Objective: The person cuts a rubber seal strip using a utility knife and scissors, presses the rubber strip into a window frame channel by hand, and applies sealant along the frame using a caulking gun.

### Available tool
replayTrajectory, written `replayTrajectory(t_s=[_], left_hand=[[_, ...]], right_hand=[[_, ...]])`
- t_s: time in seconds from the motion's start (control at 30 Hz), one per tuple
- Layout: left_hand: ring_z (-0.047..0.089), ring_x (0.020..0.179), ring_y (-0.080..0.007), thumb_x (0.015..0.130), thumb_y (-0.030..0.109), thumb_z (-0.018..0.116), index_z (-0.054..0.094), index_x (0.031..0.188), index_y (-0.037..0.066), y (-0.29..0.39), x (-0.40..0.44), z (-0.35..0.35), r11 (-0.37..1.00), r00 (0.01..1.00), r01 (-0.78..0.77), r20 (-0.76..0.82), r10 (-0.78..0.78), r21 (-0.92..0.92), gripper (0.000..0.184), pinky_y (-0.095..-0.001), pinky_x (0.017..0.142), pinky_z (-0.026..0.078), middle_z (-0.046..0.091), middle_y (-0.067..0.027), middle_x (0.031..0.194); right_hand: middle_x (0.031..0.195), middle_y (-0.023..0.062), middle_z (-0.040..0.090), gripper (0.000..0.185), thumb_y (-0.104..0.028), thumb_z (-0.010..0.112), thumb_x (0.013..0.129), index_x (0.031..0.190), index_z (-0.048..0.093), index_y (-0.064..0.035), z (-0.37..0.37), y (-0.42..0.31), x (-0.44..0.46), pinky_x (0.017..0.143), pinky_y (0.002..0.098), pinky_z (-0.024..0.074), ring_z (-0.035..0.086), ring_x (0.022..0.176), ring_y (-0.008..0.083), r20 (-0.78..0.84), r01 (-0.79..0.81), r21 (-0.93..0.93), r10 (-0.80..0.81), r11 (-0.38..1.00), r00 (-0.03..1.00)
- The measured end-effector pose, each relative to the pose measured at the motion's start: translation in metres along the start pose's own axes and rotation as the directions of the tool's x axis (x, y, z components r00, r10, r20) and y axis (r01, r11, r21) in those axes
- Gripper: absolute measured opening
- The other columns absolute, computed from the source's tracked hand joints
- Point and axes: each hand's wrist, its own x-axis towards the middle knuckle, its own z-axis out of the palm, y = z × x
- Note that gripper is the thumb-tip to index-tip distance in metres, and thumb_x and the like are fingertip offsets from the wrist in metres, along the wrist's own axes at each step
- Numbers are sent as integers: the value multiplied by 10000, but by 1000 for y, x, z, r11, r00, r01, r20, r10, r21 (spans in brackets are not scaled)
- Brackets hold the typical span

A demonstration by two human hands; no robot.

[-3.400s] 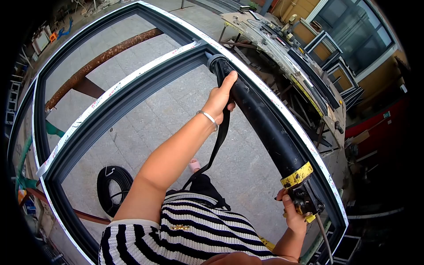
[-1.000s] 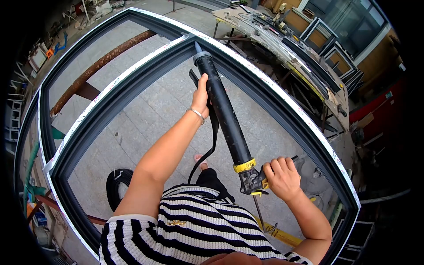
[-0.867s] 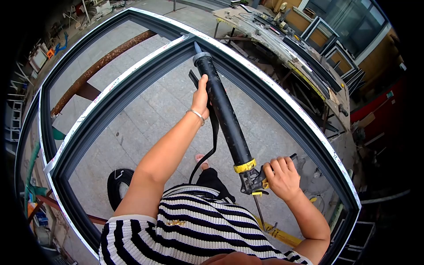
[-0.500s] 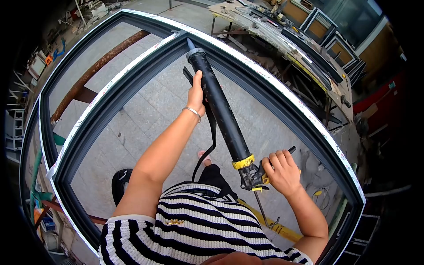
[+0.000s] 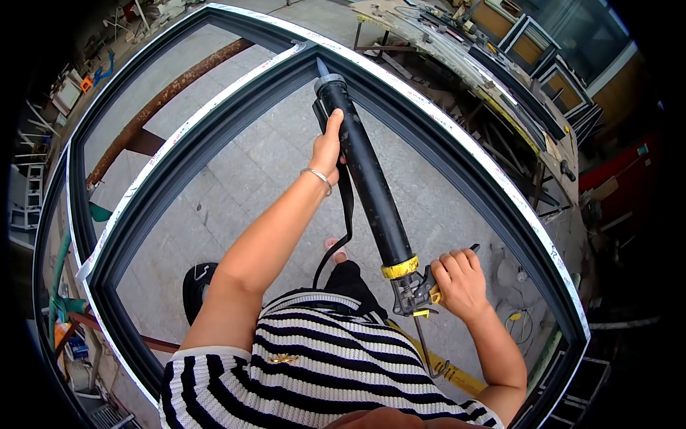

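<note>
A long black caulking gun (image 5: 373, 182) lies slantwise in front of me, its grey nozzle (image 5: 322, 66) at the inner corner of a dark window frame (image 5: 457, 163) with white film on its face. My left hand (image 5: 329, 148) is wrapped around the barrel near the front, along with a black strip whose lower end dangles as a strap (image 5: 346, 207). At the rear, past the yellow collar (image 5: 399, 267), my right hand (image 5: 459, 282) grips the handle and trigger. A bent metal rod sticks out behind the gun.
Beyond the frame's right side stands a cluttered workbench (image 5: 493, 89) with strips and tools on it. A rusty pipe (image 5: 168, 100) passes under the left panel. A yellow beam (image 5: 457, 375) lies low, near my body. My feet are on the paved floor inside the frame opening.
The gun and both hands sit slightly farther right and lower in view, as does the near part of the frame's upper corner. The nozzle stays at the corner, and both hands keep their hold.
</note>
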Motion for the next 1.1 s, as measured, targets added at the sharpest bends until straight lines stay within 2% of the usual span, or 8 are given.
replayTrajectory(t_s=[0.27, 0.4, 0.53, 0.6, 0.67, 0.73, 0.83, 1.1], left_hand=[[394, 409, -93, 838, 588, 619, 562, 705, 108, 25, -8, 15, 998, 999, 35, 33, -33, -47, 501, -231, 396, 292, 537, -12, 592], [370, 387, -80, 834, 588, 630, 553, 723, 141, 47, -12, 25, 995, 994, 69, 95, -61, -75, 466, -221, 384, 257, 534, 11, 585], [365, 390, -80, 820, 591, 648, 551, 712, 157, 58, -8, 29, 991, 991, 56, 127, -40, -125, 457, -228, 386, 245, 542, 22, 585], [371, 391, -83, 811, 590, 658, 548, 688, 164, 62, -9, 27, 992, 994, 55, 103, -44, -112, 456, -232, 388, 249, 539, 27, 576], [378, 391, -88, 803, 589, 668, 546, 668, 171, 62, -10, 22, 993, 997, 49, 72, -41, -105, 456, -236, 390, 253, 536, 30, 568], [385, 391, -93, 795, 589, 677, 545, 651, 176, 61, -9, 17, 994, 999, 32, 41, -28, -104, 457, -242, 393, 259, 534, 31, 559], [408, 406, -86, 807, 586, 669, 561, 673, 176, 58, -10, 11, 991, 996, 31, 92, -19, -130, 445, -239, 402, 276, 552, 36, 577], [461, 470, -78, 866, 621, 577, 575, 778, 174, 53, -18, 14, 958, 965, 59, 262, 17, -280, 455, -219, 415, 297, 569, 40, 639]], right_hand=[[1055, 97, 581, 600, -96, 706, 625, 1220, 645, -140, -43, 0, -2, 770, 398, 457, 570, 970, 256, -68, -145, 105, 153, 984, 986], [742, 67, 588, 714, 6, 722, 551, 1249, 638, -120, -59, 10, -10, 590, 316, 445, 566, 649, 230, 139, -379, 497, 360, 780, 923], [714, 26, 549, 796, -31, 826, 538, 1297, 587, -58, -95, 11, -2, 630, 256, 421, 531, 649, 122, 260, -444, 760, 406, 474, 876], [944, 14, 545, 1168, -310, 995, 354, 1366, 495, -12, -100, 17, -14, 736, 260, 425, 526, 852, 121, 288, -371, 814, 245, 446, 926], [1093, 76, 592, 1233, -348, 993, 362, 1399, 438, 25, -98, 17, -15, 828, 288, 450, 576, 975, 160, 303, -318, 893, 96, 318, 948], [1130, 128, 615, 1188, -405, 960, 426, 1389, 439, 57, -103, 8, -5, 822, 298, 466, 604, 974, 188, 246, -230, 895, 9, 382, 969], [891, 128, 624, 848, -312, 874, 613, 1310, 548, 44, -102, -6, 2, 700, 316, 462, 587, 784, 189, 202, -225, 889, 101, 399, 974], [923, 168, 647, 927, -457, 858, 620, 1312, 532, 68, -121, -20, -7, 719, 294, 486, 627, 818, 188, 149, -229, 886, 221, 404, 964]])
